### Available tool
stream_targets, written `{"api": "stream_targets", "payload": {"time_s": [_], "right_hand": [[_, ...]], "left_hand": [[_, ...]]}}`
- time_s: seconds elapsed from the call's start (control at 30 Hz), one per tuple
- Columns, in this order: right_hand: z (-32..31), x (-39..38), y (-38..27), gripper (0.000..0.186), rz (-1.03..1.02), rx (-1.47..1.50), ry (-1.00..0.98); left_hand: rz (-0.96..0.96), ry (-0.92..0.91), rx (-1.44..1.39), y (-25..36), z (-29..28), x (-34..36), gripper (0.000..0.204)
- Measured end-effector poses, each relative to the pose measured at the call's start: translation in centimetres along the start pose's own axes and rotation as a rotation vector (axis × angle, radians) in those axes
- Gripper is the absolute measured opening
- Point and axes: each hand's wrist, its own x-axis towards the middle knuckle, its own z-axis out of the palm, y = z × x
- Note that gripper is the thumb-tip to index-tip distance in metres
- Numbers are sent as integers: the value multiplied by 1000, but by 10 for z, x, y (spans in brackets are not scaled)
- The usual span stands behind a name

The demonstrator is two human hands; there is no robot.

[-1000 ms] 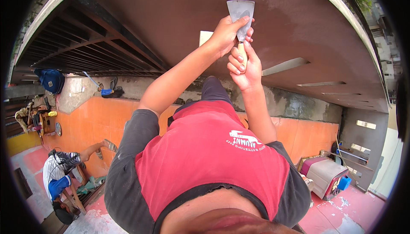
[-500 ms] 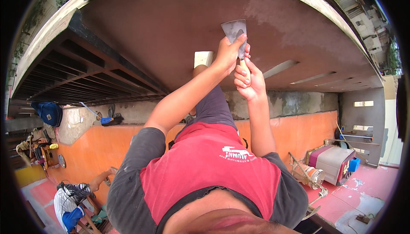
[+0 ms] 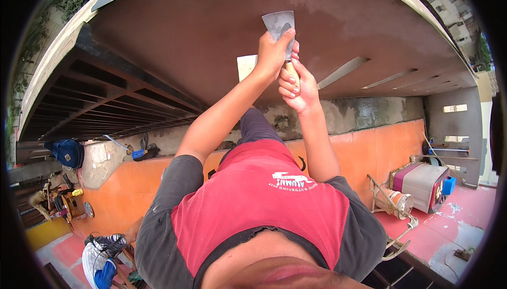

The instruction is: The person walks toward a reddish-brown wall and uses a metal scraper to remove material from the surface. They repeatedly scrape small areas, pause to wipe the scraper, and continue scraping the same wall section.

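Soft daylight shows the scraper [image 3: 277,22] clearly; the grille [image 3: 113,96] at left is dim. Fisheye distortion curves outer edges.

left hand [image 3: 274,52]: one
right hand [image 3: 301,89]: one
scraper [image 3: 280,24]: one, with one blade [image 3: 275,20] and one pale handle [image 3: 292,71]
red-and-grey shirt [image 3: 259,199]: one
blue bag [image 3: 66,153]: one
bucket [image 3: 400,203]: one
grey-and-maroon box-shaped thing [image 3: 421,183]: one
co-worker at lower left [image 3: 95,260]: one
dark barred panel [image 3: 113,95]: one

Gripping a scraper [image 3: 288,53] by its wooden handle [image 3: 292,72] with the right hand [image 3: 301,92], holding its metal blade [image 3: 278,22] with the left hand [image 3: 272,54], facing a brown wall [image 3: 190,30].
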Motion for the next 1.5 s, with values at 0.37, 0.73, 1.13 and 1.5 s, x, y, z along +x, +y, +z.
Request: {"api": "stream_targets", "payload": {"time_s": [0.37, 0.73, 1.13, 1.5], "right_hand": [[4, 0, 3, 14, -23, -33, -24], [1, -2, -4, 13, 40, 34, -5], [4, -7, 0, 16, 35, 34, -138], [11, 5, -8, 16, 74, 58, -178]], "left_hand": [[6, 20, 6, 4, 2, -1, 20], [28, 62, 3, -5, 4, -2, 21], [101, 55, 55, 13, 12, -12, 21], [178, 106, 106, 28, 21, -5, 21]]}}
